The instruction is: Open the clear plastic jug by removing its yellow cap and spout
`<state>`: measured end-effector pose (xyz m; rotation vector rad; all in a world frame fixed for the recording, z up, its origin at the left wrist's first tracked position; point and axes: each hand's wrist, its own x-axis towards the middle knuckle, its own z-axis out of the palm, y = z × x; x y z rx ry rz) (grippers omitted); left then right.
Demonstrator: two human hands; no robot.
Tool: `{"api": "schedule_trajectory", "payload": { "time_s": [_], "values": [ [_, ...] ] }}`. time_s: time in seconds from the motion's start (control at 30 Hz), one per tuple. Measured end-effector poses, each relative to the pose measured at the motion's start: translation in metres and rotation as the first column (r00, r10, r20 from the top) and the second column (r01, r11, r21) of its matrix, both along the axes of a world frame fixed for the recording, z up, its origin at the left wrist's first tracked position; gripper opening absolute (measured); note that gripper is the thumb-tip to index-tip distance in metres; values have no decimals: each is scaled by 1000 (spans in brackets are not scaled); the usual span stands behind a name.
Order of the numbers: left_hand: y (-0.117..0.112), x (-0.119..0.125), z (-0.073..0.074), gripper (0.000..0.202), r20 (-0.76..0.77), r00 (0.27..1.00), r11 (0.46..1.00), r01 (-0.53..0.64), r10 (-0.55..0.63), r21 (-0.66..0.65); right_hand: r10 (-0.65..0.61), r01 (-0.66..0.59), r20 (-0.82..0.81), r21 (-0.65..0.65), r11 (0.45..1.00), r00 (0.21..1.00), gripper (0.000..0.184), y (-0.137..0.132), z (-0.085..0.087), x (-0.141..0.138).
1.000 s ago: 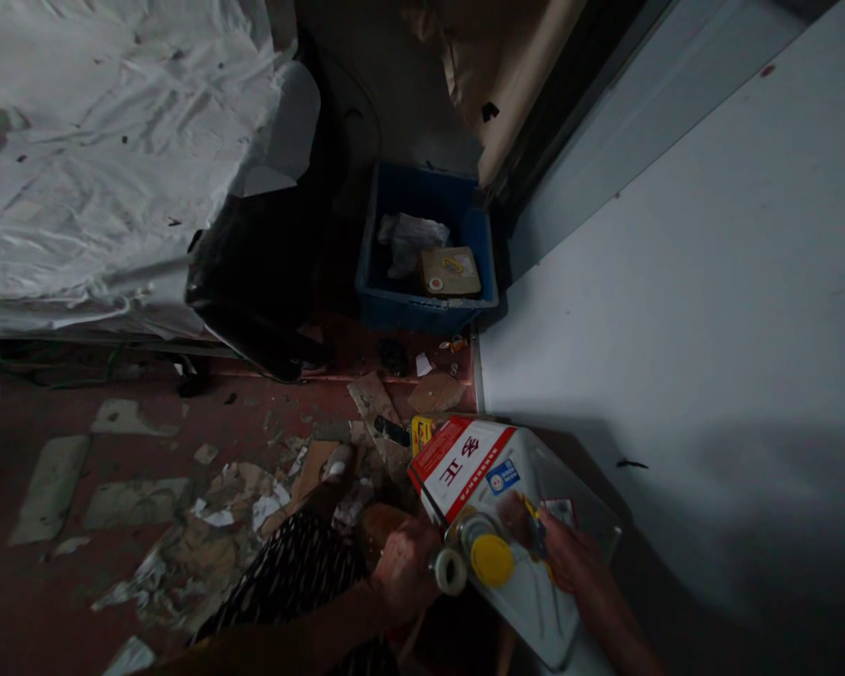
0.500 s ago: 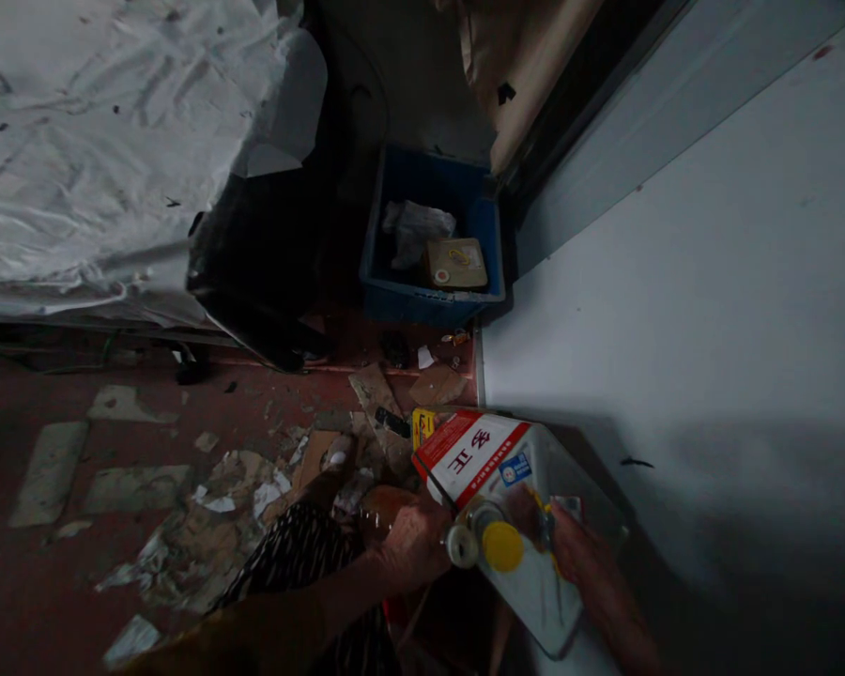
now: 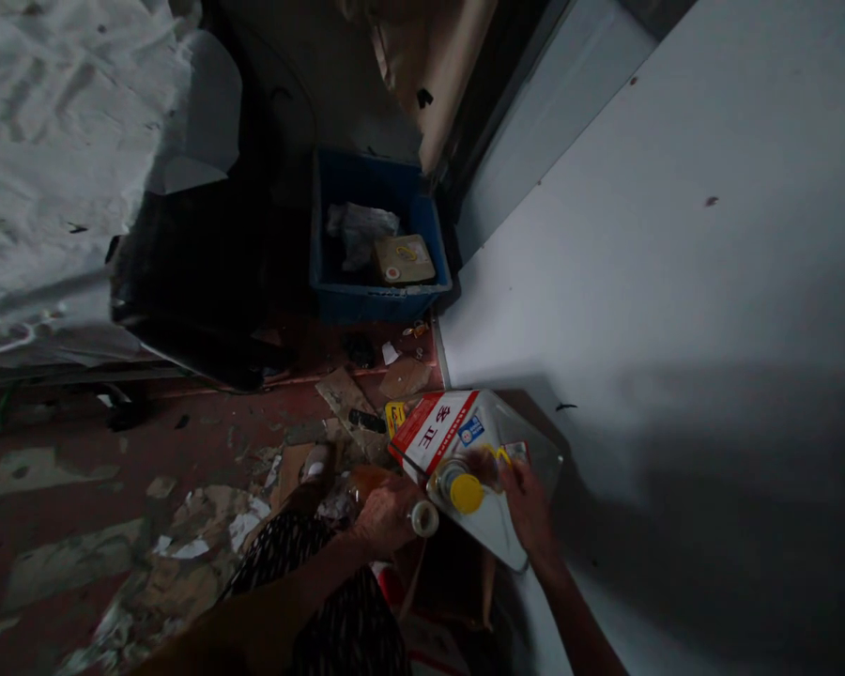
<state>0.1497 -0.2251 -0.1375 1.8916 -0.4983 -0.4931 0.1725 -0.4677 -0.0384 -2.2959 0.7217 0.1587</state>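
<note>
Your view swung right while your right hand [image 3: 528,502] gripped the jug [image 3: 465,460] at the white panel's [image 3: 676,310] corner, your left hand [image 3: 384,514] pinched a small white cap [image 3: 423,518] beside its yellow spout cap [image 3: 467,493], and the blue crate [image 3: 376,296] sat beyond.

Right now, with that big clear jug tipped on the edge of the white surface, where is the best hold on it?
Probably at the handle end by the yellow cap, coming from the near side. The jug lies tilted with that end toward the person, where the right hand already rests. The left hand holds a small white roll beside it.
</note>
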Motion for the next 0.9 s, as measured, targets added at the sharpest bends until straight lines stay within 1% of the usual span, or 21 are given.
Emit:
{"api": "schedule_trajectory", "payload": {
  "time_s": [0.07,0.1,0.13,0.2,0.23,0.3,0.37,0.4,0.5,0.6,0.67,0.73,0.8,0.83,0.9],
  "values": [
    [6,0,3,10,-7,1000,1000,-13,13,-4,39,-31,48,-154,988,998,67,6,7,-11],
    [9,0,5,8,-9,1000,1000,-20,20,-11,99,-82,60,-250,965,993,69,11,11,-17],
    [14,1,7,7,-11,999,999,-30,30,-14,183,-154,52,-349,924,982,68,16,14,-24],
    [26,1,13,6,2,999,999,-48,48,13,368,-328,-22,-506,798,930,60,31,17,-39],
    [33,1,16,6,20,998,998,-55,54,44,440,-403,-69,-547,734,895,55,39,17,-45],
    [52,-1,25,7,72,995,991,-82,75,104,513,-485,-132,-581,653,848,49,54,15,-53],
    [75,-5,34,13,133,985,985,-123,107,119,536,-523,-178,-601,604,825,45,66,12,-54],
    [87,-8,39,16,156,979,982,-151,131,118,536,-538,-206,-602,590,819,43,71,11,-52],
    [126,-23,56,22,199,954,960,-251,224,122,525,-581,-282,-568,583,803,40,76,13,-43],
    [163,-46,74,21,210,930,933,-332,300,140,549,-602,-278,-536,592,788,38,73,18,-37],
    [184,-67,85,21,201,908,894,-404,367,193,570,-604,-251,-532,594,782,35,69,20,-36],
    [202,-91,92,24,175,880,846,-473,442,244,584,-598,-217,-521,609,783,33,66,20,-36],
    [216,-116,96,32,107,845,797,-531,524,289,588,-583,-167,-493,646,791,32,63,18,-37],
    [221,-129,98,37,61,813,764,-567,579,307,585,-572,-135,-469,673,799,31,60,17,-37],
    [227,-151,100,43,-6,703,668,-674,712,314,559,-532,-58,-403,745,827,29,51,19,-34]
  ]
}}
